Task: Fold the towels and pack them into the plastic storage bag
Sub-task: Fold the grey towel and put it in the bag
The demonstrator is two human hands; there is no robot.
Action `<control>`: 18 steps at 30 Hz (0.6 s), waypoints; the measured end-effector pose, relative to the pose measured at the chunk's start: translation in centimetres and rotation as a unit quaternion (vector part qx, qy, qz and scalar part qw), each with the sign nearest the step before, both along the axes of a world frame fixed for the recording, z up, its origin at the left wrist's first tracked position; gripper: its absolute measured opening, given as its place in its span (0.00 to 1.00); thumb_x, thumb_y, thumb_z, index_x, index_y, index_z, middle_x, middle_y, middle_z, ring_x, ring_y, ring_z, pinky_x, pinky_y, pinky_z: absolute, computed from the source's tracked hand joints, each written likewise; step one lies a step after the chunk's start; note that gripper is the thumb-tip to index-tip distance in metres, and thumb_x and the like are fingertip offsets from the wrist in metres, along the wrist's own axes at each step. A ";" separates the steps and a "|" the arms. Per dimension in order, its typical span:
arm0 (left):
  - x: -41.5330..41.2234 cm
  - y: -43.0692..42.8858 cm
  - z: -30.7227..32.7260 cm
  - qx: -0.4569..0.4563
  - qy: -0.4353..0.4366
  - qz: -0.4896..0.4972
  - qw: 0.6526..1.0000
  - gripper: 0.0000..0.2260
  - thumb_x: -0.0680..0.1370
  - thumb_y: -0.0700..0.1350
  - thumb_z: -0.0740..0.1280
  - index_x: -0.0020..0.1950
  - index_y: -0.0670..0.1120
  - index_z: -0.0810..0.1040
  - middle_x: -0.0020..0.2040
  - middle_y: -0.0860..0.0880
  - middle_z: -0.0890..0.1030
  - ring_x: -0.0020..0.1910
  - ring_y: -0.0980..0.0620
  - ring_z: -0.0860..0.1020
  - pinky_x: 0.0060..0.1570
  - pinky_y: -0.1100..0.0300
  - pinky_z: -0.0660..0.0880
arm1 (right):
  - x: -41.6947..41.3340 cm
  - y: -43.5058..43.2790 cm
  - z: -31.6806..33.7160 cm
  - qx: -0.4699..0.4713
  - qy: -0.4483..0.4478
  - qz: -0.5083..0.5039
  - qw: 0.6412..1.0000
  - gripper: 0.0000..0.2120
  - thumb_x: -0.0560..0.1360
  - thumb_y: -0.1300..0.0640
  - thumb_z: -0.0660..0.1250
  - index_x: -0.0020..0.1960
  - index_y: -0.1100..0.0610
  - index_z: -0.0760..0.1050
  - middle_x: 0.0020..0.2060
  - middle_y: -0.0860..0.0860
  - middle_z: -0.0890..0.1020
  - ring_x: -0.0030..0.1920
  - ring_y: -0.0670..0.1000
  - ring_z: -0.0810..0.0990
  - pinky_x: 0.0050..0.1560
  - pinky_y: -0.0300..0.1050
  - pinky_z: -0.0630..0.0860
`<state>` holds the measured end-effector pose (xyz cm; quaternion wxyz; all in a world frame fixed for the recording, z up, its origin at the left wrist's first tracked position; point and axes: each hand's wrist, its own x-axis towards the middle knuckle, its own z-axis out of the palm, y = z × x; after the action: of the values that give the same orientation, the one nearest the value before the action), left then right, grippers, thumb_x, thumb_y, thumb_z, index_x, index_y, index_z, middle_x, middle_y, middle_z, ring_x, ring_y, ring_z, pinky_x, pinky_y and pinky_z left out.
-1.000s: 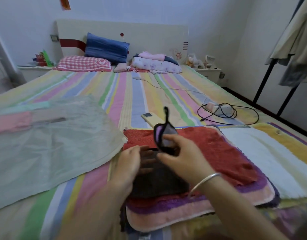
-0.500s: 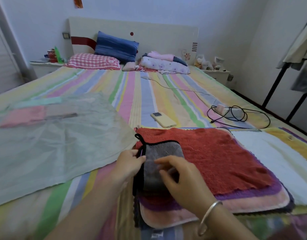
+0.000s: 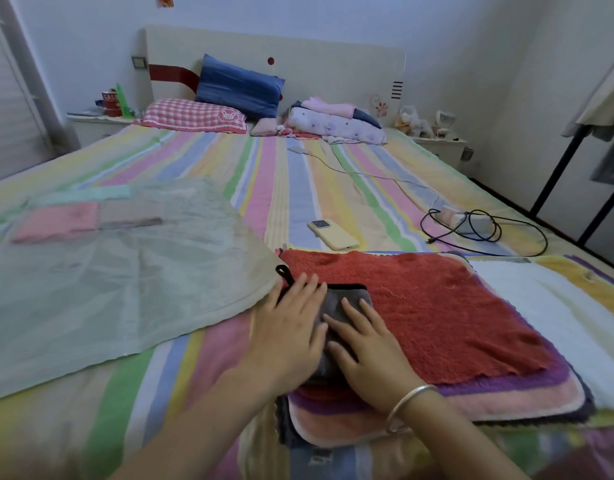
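A small folded grey towel [image 3: 347, 301] with black trim and a black loop lies on the near left corner of a red towel [image 3: 437, 306]. My left hand [image 3: 288, 327] presses flat on its left half with straight fingers. My right hand [image 3: 368, 348], a silver bangle on the wrist, presses flat on its right half. Under the red towel lies a flat stack of purple, pink and dark towels [image 3: 506, 400]. A white towel [image 3: 548, 317] is spread to the right. The clear plastic storage bag [image 3: 108, 271] lies flat at left, with folded pink and green towels [image 3: 56, 221] inside.
All lies on a striped bed sheet [image 3: 298, 188]. A yellow phone [image 3: 333, 234] sits just beyond the red towel. A power strip with black cable [image 3: 478, 225] is at right. Pillows and folded clothes [image 3: 333, 121] line the headboard. A clothes rack [image 3: 555, 178] stands far right.
The grey towel, held up by my right hand a second ago, was folded down and now lies flat; both hands moved from pinching it to pressing on it.
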<state>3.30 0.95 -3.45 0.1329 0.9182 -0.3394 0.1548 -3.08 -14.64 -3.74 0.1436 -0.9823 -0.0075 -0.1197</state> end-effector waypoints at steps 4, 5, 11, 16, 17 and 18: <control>-0.7 0.5 -2.5 0.090 0.060 0.031 0.994 0.34 0.75 0.59 0.35 0.80 0.49 0.52 0.80 0.51 0.49 0.78 0.54 0.43 0.74 0.47 0.38 | 0.2 -1.7 2.2 0.272 -0.026 -0.159 0.949 0.22 0.76 0.53 0.66 0.68 0.53 0.68 0.59 0.53 0.74 0.61 0.54 0.73 0.64 0.46 0.67; -0.8 0.5 -2.6 0.089 0.076 0.032 0.993 0.35 0.74 0.59 0.32 0.80 0.50 0.48 0.80 0.52 0.45 0.78 0.55 0.40 0.74 0.47 0.36 | 0.2 -2.0 2.6 0.323 0.018 -0.192 0.927 0.23 0.75 0.53 0.67 0.68 0.54 0.65 0.55 0.52 0.75 0.57 0.54 0.75 0.60 0.47 0.70; -0.5 1.0 -1.3 0.020 0.131 0.021 0.991 0.32 0.76 0.63 0.43 0.79 0.54 0.51 0.80 0.54 0.47 0.78 0.57 0.42 0.76 0.48 0.40 | -0.1 0.1 4.0 0.414 0.102 -0.072 0.902 0.35 0.75 0.62 0.66 0.74 0.45 0.54 0.60 0.48 0.68 0.57 0.51 0.72 0.55 0.43 0.72; 0.8 6.0 4.3 -0.268 0.228 -0.055 0.934 0.37 0.65 0.67 0.66 0.73 0.62 0.59 0.74 0.65 0.60 0.74 0.65 0.58 0.71 0.65 0.57 | -1.5 1.9 8.6 0.358 0.105 0.116 0.920 0.28 0.74 0.72 0.59 0.58 0.41 0.79 0.56 0.40 0.80 0.58 0.45 0.78 0.56 0.42 0.77; 0.9 7.4 5.8 -0.276 0.287 -0.078 0.914 0.38 0.64 0.66 0.69 0.71 0.64 0.60 0.71 0.68 0.62 0.72 0.68 0.60 0.69 0.67 0.59 | -1.9 2.3 9.7 0.375 0.129 0.152 0.905 0.27 0.74 0.72 0.59 0.56 0.42 0.80 0.55 0.41 0.81 0.58 0.44 0.78 0.56 0.41 0.77; 0.9 8.8 7.3 -0.262 0.351 -0.101 0.893 0.36 0.64 0.63 0.73 0.70 0.64 0.63 0.70 0.67 0.67 0.70 0.68 0.64 0.68 0.66 0.63 | -2.3 2.8 10.8 0.396 0.157 0.188 0.885 0.27 0.74 0.73 0.59 0.55 0.43 0.81 0.55 0.43 0.82 0.58 0.44 0.79 0.56 0.41 0.77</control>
<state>4.19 9.73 3.80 0.4942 0.8056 -0.3083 -0.1084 -5.38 -11.83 7.08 0.5399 -0.8298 -0.1215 0.0721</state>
